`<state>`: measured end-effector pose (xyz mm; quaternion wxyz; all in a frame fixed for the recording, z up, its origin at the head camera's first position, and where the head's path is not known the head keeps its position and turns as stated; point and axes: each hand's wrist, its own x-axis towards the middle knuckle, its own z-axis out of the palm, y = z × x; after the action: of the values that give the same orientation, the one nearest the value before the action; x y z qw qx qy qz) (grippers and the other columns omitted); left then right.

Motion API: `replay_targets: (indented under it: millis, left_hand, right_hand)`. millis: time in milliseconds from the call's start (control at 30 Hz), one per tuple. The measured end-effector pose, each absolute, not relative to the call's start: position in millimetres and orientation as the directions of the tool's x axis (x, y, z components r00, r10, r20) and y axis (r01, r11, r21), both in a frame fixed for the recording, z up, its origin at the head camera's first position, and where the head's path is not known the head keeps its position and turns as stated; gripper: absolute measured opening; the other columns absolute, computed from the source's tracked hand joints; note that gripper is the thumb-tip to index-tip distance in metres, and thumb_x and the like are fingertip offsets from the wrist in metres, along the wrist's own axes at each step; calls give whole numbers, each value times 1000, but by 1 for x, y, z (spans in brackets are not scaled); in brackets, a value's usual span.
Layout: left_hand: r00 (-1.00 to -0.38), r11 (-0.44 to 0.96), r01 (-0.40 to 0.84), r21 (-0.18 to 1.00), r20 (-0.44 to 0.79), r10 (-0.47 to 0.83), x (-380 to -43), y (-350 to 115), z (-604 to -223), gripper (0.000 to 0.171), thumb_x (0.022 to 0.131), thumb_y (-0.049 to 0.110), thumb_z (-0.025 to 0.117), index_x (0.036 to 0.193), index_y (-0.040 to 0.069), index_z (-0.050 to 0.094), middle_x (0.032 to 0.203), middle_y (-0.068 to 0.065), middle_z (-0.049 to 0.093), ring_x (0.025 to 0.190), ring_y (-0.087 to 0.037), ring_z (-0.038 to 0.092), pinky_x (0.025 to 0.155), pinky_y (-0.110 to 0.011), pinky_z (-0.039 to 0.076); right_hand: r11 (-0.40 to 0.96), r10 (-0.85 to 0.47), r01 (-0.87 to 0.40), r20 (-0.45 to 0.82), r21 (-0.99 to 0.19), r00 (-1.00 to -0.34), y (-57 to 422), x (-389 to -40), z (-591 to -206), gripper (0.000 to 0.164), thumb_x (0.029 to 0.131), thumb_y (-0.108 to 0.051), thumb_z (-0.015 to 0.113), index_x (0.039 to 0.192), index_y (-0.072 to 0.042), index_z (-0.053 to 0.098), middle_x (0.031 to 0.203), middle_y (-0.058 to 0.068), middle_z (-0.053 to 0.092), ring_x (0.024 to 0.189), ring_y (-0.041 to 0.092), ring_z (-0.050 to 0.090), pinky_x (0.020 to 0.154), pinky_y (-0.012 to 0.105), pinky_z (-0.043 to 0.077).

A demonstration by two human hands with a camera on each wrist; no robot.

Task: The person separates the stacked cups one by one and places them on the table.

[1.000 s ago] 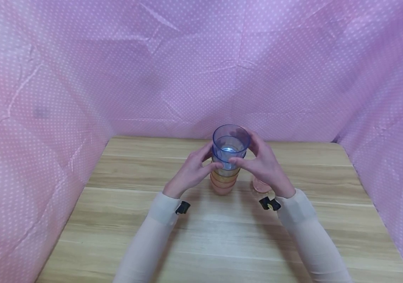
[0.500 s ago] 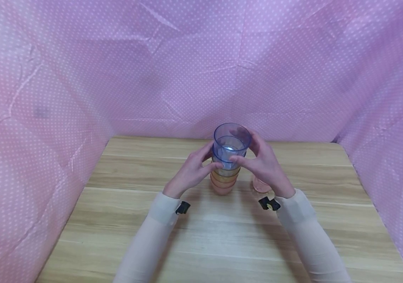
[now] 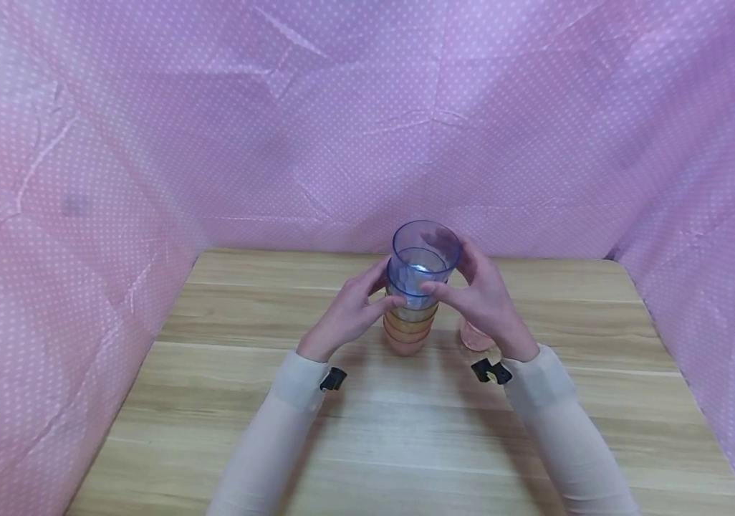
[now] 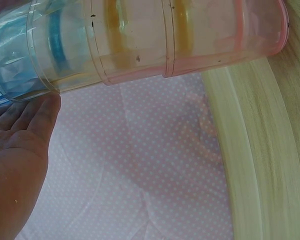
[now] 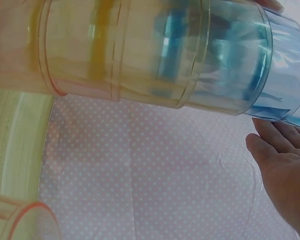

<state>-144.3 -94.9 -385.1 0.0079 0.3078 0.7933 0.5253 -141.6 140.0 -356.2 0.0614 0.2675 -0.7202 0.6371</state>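
Observation:
A tall stack of nested see-through plastic cups point(image 3: 408, 335) stands upright on the table, pink at the bottom, yellowish in the middle, blue near the top. My left hand point(image 3: 356, 308) grips the upper part of the stack from the left, thumb in front; in the left wrist view its fingers lie against a blue cup point(image 4: 15, 75). My right hand point(image 3: 486, 297) holds the topmost bluish-purple cup point(image 3: 432, 259), thumb in front and fingers behind. That cup's rim stands well above the blue rim below, its base inside the stack. Both hands' far fingers are partly hidden behind the cups.
A separate pink clear cup point(image 3: 474, 338) stands right of the stack, partly hidden under my right hand; its rim shows in the right wrist view. The wood-grain table point(image 3: 367, 444) is enclosed by pink polka-dot cloth point(image 3: 342, 143) at the back and sides.
The top cup has risen slightly and shifted a little to the right with my right hand. My left hand and the rest of the stack have stayed almost still.

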Motion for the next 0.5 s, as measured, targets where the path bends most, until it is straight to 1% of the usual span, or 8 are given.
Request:
replay_targets:
  millis: [100, 200, 267, 367, 500]
  left_hand:
    - [-811, 261, 477, 840, 306, 499, -144, -95, -385, 73, 98, 18, 70, 161, 5, 35, 150, -17, 55, 140, -26, 52, 117, -33, 43]
    - [-811, 260, 475, 841, 304, 500, -144, -95, -385, 73, 98, 18, 70, 160, 5, 35, 151, -17, 55, 140, -27, 52, 117, -35, 43]
    - [-810, 257, 476, 841, 306, 500, -144, -95, -385, 72, 98, 17, 70, 160, 5, 35, 151, -17, 54, 140, -27, 51, 118, -35, 43]
    - [-809, 251, 477, 842, 309, 500, -144, -95, -385, 72, 98, 17, 70, 160, 4, 35, 151, -18, 54, 140, -28, 51, 118, -36, 43]
    - [-808, 245, 473, 846, 307, 503, -145, -95, -386, 73, 98, 17, 70, 161, 6, 35, 152, -17, 54, 141, -27, 51, 118, -35, 42]
  right_hand:
    - [34, -300, -473, 442, -881, -845, 140, -141, -355, 79, 84, 2, 84, 152, -2, 44, 148, 18, 56, 135, 35, 53, 119, 34, 41]
    - [23, -294, -488, 461, -872, -837, 140, -141, -354, 80, 84, 5, 84, 152, -1, 43, 148, 18, 56, 135, 37, 52, 118, 35, 41]
    - [14, -291, -496, 471, -868, -833, 140, -140, -354, 79, 83, 5, 83, 152, -1, 44, 148, 17, 56, 135, 32, 53, 118, 36, 42]
    - [-1, -284, -501, 480, -866, -830, 140, -140, -353, 79, 84, 4, 84, 151, -1, 44, 148, 19, 56, 134, 27, 54, 118, 38, 42]
    - [-17, -275, -506, 491, -862, -827, 140, -140, -353, 78, 84, 4, 84, 151, 0, 44, 148, 22, 55, 134, 24, 54, 117, 36, 42]
